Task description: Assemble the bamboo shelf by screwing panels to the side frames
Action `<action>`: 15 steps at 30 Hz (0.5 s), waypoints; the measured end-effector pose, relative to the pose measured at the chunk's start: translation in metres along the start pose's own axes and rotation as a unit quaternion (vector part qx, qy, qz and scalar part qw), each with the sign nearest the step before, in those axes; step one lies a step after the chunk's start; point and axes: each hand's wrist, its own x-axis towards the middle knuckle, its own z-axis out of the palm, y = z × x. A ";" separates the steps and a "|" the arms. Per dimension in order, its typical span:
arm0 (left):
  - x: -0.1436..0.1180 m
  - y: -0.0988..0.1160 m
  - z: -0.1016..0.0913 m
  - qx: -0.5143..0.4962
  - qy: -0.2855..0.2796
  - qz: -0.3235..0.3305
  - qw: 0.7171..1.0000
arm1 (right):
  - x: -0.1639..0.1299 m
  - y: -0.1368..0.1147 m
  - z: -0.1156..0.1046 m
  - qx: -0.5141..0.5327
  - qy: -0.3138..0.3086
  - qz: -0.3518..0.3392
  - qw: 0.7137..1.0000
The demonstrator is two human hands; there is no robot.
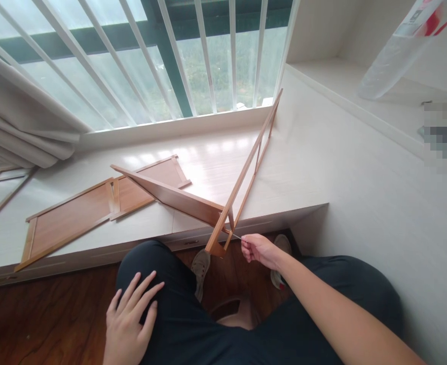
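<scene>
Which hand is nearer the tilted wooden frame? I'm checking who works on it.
Right. The right hand is beside the wooden frame at its lower corner, pinching a thin tool; the left hand rests on the knee.

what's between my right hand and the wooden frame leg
In the head view, a thin metal tool, pinched in the right hand, bridges the short gap to the wooden frame; its tip meets the joint near the frame's lower end.
</scene>
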 end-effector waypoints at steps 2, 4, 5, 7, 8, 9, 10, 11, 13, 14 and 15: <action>0.003 0.000 0.002 -0.004 0.003 -0.004 1.000 | 0.002 0.000 0.000 -0.014 0.000 -0.003 1.000; 0.005 0.002 0.004 -0.008 0.005 -0.008 1.000 | 0.003 0.000 -0.001 -0.027 0.005 -0.008 1.000; 0.007 0.003 0.004 -0.010 0.006 -0.009 1.000 | 0.003 0.000 -0.001 -0.034 0.009 -0.010 0.999; 0.009 0.004 0.005 -0.013 0.007 -0.007 1.000 | 0.004 -0.001 0.000 -0.046 0.020 -0.017 0.999; 0.010 0.005 0.005 -0.013 0.008 -0.007 1.000 | 0.004 -0.001 0.001 -0.052 0.026 -0.020 0.998; 0.011 0.005 0.005 -0.012 0.008 -0.006 1.000 | 0.005 -0.001 0.001 -0.058 0.031 -0.024 0.998; 0.012 0.005 0.005 -0.012 0.008 -0.006 1.000 | 0.005 -0.001 0.001 -0.063 0.037 -0.029 0.997; 0.012 0.005 0.005 -0.011 0.008 -0.006 1.000 | 0.006 -0.001 0.001 -0.066 0.043 -0.033 0.996; 0.012 0.005 0.005 -0.011 0.006 -0.007 1.000 | 0.007 -0.002 0.001 -0.069 0.050 -0.038 0.996; 0.011 0.005 0.005 -0.011 0.004 -0.008 1.000 | 0.008 -0.002 0.000 -0.066 0.051 -0.038 0.996; 0.011 0.005 0.005 -0.011 0.003 -0.010 1.000 | 0.007 -0.002 0.000 -0.061 0.050 -0.035 0.996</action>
